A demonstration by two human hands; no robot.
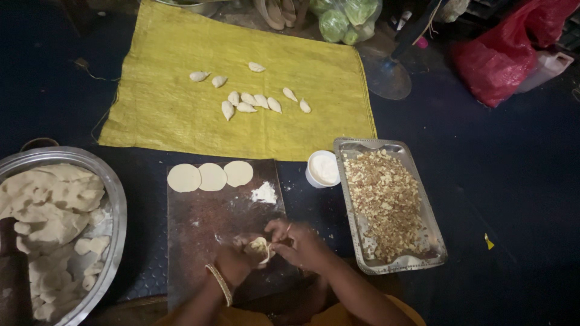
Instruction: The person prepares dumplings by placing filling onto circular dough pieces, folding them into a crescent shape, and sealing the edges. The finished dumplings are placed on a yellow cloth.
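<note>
The filled dough round (259,246) sits between both hands, over the near end of the dark rolling board (205,223). In the head view, the left hand (237,261) cups it from below, fingers curled around it, while the right hand (297,242) pinches its folded edge between thumb and fingertips. To seal it well, I judge the pinches should run evenly along the rim, with the filling kept clear of the seam so the edges bond.

At the far end of the board lie three flat dough discs (211,176) in a row, with a small heap of flour (264,193) just to their right. Right of the board stand a white cup (322,168) and, beyond it, a metal tray (347,148) of crumbly brown filling. Left of the board is a large steel bowl (115,199) of dough lumps. Beyond the board, finished dumplings (251,101) rest on a yellow woven sheet (181,121) on the floor.
</note>
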